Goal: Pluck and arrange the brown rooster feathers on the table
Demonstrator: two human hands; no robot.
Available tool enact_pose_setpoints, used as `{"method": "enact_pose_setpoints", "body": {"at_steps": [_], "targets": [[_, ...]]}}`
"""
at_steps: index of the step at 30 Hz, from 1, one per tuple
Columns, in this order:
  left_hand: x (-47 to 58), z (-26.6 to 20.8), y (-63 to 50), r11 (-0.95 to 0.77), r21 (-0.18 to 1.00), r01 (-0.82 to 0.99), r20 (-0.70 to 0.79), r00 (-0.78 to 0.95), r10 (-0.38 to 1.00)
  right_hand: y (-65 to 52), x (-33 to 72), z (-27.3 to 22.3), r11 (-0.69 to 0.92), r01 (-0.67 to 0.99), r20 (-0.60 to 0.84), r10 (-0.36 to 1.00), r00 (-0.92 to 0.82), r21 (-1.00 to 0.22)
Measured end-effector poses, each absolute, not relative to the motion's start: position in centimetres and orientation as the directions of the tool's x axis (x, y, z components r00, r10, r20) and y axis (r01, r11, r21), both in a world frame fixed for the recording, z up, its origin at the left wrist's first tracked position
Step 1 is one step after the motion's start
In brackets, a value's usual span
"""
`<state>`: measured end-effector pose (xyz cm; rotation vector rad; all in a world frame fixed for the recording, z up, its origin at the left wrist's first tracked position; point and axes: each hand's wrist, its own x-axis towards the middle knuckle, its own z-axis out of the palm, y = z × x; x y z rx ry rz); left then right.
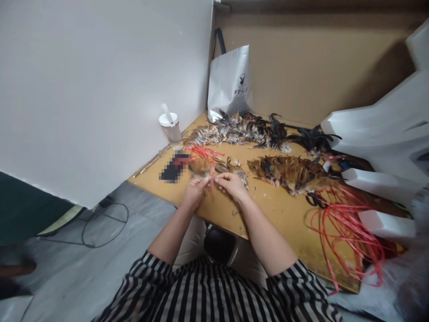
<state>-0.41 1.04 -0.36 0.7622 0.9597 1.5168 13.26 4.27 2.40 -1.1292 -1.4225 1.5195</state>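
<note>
Near the table's front edge, my left hand is closed on the base of a small brown feather bundle, whose tips point away from me. My right hand meets it from the right, its fingers pinching a thin red plastic strip that runs upright between the two hands. The exact grip of the fingertips is too small to make out. Just beyond my right hand lies a loose tuft of dark and tan feathers. Cut red strips lie behind the held bundle.
Feather bundles line the table's back, with a brown feather pile at right. Black-handled scissors lie beside tangled red strips hanging over the edge. A lidded cup, a blurred dark object and a silver bag stand left.
</note>
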Motion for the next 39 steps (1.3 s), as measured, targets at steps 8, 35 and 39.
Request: {"method": "enact_pose_setpoints", "body": {"at_steps": [8,35,39], "targets": [[-0.7,-1.6,1.1,-0.113,0.923,-0.368,0.046,-0.184,0.982,3.9,13.2,2.3,-0.069,0.131,-0.112,0.929,-0.353,-0.989],[-0.3,-0.9,0.5,-0.198,0.965,-0.170,0.159,-0.222,0.962,3.4,12.3,2.3,0.103,0.291,0.036,0.973,-0.228,-0.951],[-0.5,-1.1,0.5,-0.132,0.967,-0.217,0.068,-0.282,0.957,3.6,12.5,2.1,0.054,0.172,0.024,0.984,-0.174,-0.984]]}}
